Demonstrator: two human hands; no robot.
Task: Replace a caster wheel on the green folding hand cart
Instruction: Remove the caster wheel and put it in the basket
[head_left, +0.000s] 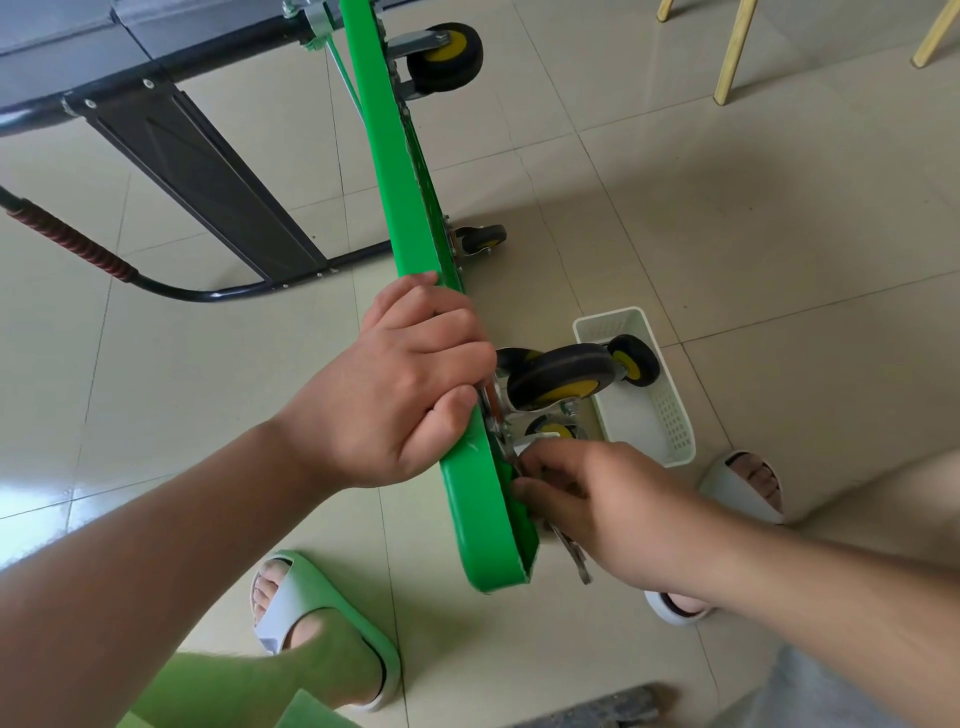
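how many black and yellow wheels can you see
5, maybe more hidden. One at the top of the green cart deck; one midway along it; a large one beside the left hand; one just above the right hand; one loose in the white basket.

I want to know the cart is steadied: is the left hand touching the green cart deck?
Touching. The head view shows the left hand wrapped over the edge of the green cart deck, fingers curled onto its far side.
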